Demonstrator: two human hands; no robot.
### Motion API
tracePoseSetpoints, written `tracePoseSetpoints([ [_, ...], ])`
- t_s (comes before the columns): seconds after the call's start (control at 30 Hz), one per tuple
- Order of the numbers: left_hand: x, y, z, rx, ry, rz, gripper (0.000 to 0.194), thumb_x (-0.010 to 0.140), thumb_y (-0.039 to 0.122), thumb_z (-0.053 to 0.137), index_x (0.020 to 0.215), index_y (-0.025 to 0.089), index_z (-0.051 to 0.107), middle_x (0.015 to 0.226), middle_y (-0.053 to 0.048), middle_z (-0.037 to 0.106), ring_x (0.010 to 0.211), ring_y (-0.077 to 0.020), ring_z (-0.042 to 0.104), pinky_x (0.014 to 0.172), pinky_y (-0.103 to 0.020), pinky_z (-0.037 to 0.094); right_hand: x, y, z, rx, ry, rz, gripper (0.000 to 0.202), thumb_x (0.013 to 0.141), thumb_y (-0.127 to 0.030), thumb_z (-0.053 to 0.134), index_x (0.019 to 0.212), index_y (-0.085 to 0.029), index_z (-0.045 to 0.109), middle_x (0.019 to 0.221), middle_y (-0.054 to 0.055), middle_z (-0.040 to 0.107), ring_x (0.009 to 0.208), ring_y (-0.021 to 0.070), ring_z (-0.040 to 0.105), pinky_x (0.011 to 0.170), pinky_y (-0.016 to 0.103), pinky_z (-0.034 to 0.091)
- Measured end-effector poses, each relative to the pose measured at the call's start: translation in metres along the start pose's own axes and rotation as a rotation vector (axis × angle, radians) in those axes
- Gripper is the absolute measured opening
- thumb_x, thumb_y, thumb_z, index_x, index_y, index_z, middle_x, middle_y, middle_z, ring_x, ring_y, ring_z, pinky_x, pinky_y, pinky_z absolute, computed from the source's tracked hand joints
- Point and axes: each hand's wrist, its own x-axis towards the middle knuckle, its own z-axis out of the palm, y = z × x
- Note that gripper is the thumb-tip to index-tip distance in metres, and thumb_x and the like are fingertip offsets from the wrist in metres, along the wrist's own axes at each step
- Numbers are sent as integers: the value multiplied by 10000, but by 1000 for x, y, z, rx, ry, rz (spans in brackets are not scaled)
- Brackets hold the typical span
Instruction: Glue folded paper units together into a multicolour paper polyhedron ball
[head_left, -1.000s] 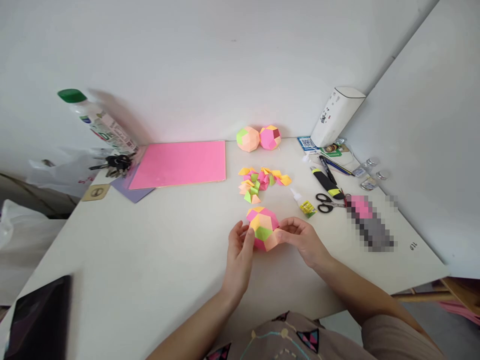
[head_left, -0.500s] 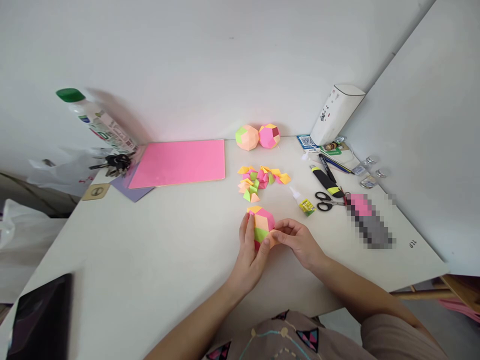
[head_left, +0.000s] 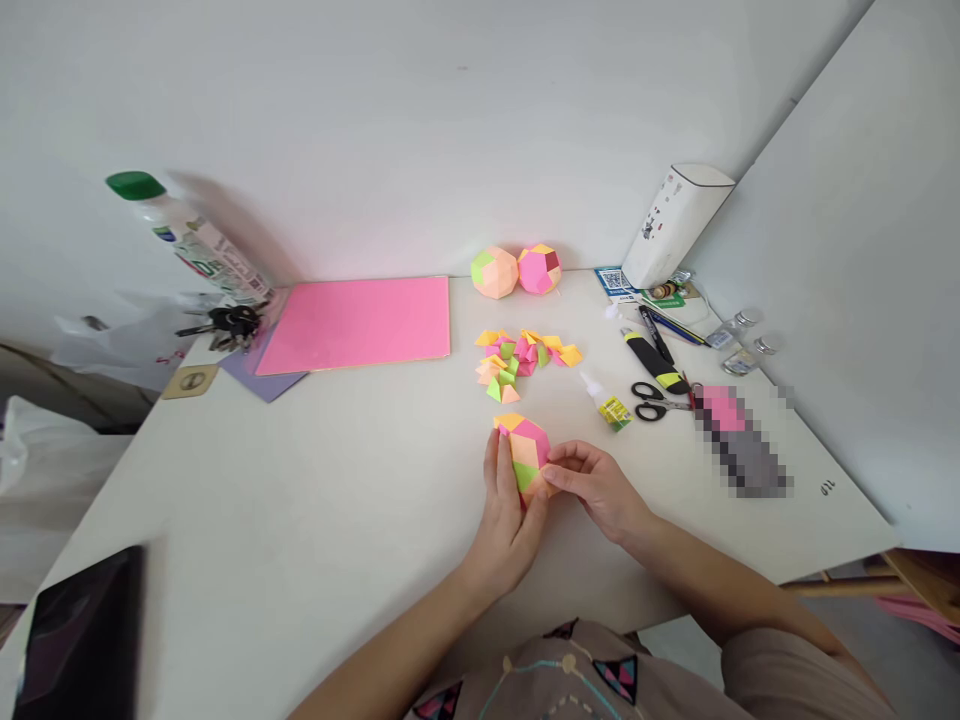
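Note:
Between my hands is a faceted paper ball (head_left: pixel 526 450) with orange, pink, peach and green faces. My left hand (head_left: pixel 506 515) holds it from the left and below, fingers along its side. On its right edge, my right hand (head_left: pixel 600 485) pinches a peach part with thumb and index finger. Several small folded paper pieces (head_left: pixel 510 365) in yellow, pink, green and peach lie just beyond the ball. A small glue bottle (head_left: pixel 613 410) lies to the right of them. Two similar paper balls (head_left: pixel 495 272) (head_left: pixel 539 269) rest against the wall.
Scissors (head_left: pixel 651 402), a utility knife (head_left: pixel 652 360), pens and small jars are on the right, near a white box (head_left: pixel 675 228). A pink sheet (head_left: pixel 360 325), keys (head_left: pixel 232 322) and a green-capped bottle (head_left: pixel 202 240) are at the left back. A black device (head_left: pixel 82 640) lies front left.
My left thumb and palm have shifted slightly right along the ball's lower side, covering its dark red face. The right hand keeps its pinch, nearly unmoved.

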Motion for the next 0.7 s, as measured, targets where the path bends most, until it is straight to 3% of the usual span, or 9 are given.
tracePoseSetpoints([
  [0.4,0,0,1,-14,26,42,686,943,334,357,1471,171,-49,1562,-148,-89,1440,-260,-99,1159,-529,86,0,2,0,45,-37,27,317,567,-263,847,799,-181,647,690,-26,689,626,101,619,688,258,467],
  [0.7,-3,-4,2,-17,-1,53,720,938,337,380,1472,188,-79,1566,-145,-88,1433,-269,-119,1154,-550,64,-2,-2,4,24,28,14,325,506,-246,868,722,-182,633,631,-42,652,583,97,580,621,249,464],
])
